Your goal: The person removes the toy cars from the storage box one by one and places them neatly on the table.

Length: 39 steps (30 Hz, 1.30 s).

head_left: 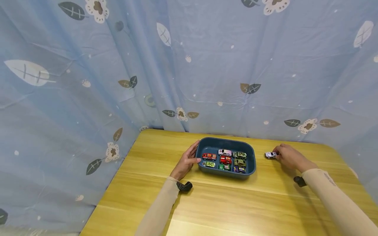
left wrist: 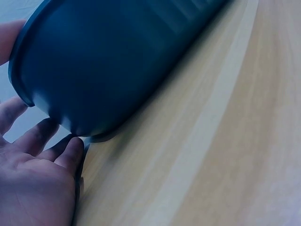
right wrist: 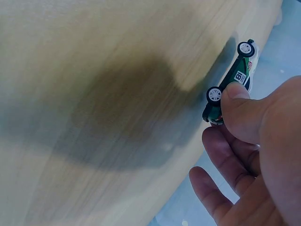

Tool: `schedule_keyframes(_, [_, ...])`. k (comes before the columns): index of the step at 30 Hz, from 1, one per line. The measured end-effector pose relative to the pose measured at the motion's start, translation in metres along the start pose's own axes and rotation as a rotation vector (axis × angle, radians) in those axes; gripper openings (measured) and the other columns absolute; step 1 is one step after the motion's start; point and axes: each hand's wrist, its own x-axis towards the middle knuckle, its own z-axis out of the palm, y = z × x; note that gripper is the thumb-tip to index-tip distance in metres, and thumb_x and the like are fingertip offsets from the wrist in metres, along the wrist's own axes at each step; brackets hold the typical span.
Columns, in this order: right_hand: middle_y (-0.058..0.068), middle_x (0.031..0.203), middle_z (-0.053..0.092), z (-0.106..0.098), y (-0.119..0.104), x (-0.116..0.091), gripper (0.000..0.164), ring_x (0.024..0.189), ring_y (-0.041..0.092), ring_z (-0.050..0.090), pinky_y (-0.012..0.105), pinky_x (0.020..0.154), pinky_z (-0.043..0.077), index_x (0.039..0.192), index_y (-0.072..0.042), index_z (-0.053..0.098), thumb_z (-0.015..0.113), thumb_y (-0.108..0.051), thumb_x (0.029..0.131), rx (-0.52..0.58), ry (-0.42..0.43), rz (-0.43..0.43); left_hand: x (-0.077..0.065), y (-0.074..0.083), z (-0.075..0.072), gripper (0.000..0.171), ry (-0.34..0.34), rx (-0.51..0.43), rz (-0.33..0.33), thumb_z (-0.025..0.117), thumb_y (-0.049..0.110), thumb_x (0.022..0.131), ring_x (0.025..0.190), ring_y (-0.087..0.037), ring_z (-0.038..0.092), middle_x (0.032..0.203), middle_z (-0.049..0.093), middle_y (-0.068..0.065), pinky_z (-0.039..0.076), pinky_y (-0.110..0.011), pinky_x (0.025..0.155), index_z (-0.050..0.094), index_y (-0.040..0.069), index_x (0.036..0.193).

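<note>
My right hand pinches a toy car between thumb and fingers at one end, to the right of the blue bin. Close up in the right wrist view, the toy car shows a dark green side, a white upper part and white-spoked wheels near the wood surface. A dark blue plastic bin holds several small toy cars in rows, among them a red one and a camouflage one. At the bin's left end, my left hand grips it, thumb at the rim and fingers along the outer wall.
Under everything lies a yellow wood-grain table. A blue curtain with leaf and flower prints hangs behind the table and along its left side. Dark wrist devices sit at both cuffs.
</note>
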Motion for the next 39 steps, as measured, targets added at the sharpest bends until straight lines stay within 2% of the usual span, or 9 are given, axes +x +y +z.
schedule_keyframes(9, [0.018,0.100,0.067,-0.004,-0.004,-0.004,0.017,0.091,0.035,0.064,0.058,0.086,0.055,0.111,0.008,0.070,0.069,0.001,0.095,0.010,0.007,-0.004,0.005,0.003,-0.002,0.088,0.013,-0.017,0.013,0.057,-0.007,0.095,0.164,-0.037,0.019,0.177,0.020,-0.018,0.018,-0.058,0.130,0.019,0.014,0.172])
schedule_keyframes(21, [0.016,0.099,0.065,0.003,-0.009,-0.009,0.018,0.087,0.030,0.062,0.053,0.082,0.054,0.112,0.008,0.069,0.071,-0.002,0.097,0.014,-0.033,0.040,0.000,-0.002,-0.003,0.088,0.006,-0.016,0.009,0.058,-0.006,0.096,0.164,-0.037,0.019,0.176,0.021,-0.019,0.022,-0.054,0.131,0.019,0.013,0.172])
schedule_keyframes(27, [0.018,0.100,0.065,0.002,-0.009,-0.013,0.022,0.087,0.030,0.062,0.052,0.080,0.055,0.116,0.009,0.067,0.069,-0.003,0.098,0.021,-0.053,0.051,0.000,-0.003,-0.003,0.088,0.003,-0.028,0.005,0.057,-0.007,0.096,0.164,-0.038,0.019,0.176,0.020,-0.020,0.020,-0.056,0.130,0.019,0.014,0.172])
schedule_keyframes(34, [0.024,0.106,0.063,0.000,-0.010,-0.015,0.033,0.090,0.034,0.062,0.053,0.080,0.054,0.124,0.012,0.064,0.072,-0.007,0.097,0.037,-0.078,0.064,-0.001,-0.002,-0.001,0.088,0.007,-0.031,-0.007,0.058,-0.005,0.096,0.164,-0.037,0.019,0.177,0.019,-0.018,0.019,-0.057,0.130,0.019,0.015,0.172])
schedule_keyframes(39, [0.030,0.112,0.063,-0.005,-0.010,-0.015,0.051,0.094,0.037,0.063,0.056,0.082,0.054,0.129,0.013,0.062,0.080,-0.019,0.094,0.057,-0.114,0.086,-0.001,-0.001,-0.001,0.087,0.008,-0.033,-0.003,0.058,-0.005,0.097,0.164,-0.036,0.020,0.177,0.020,-0.017,0.019,-0.059,0.130,0.019,0.016,0.172])
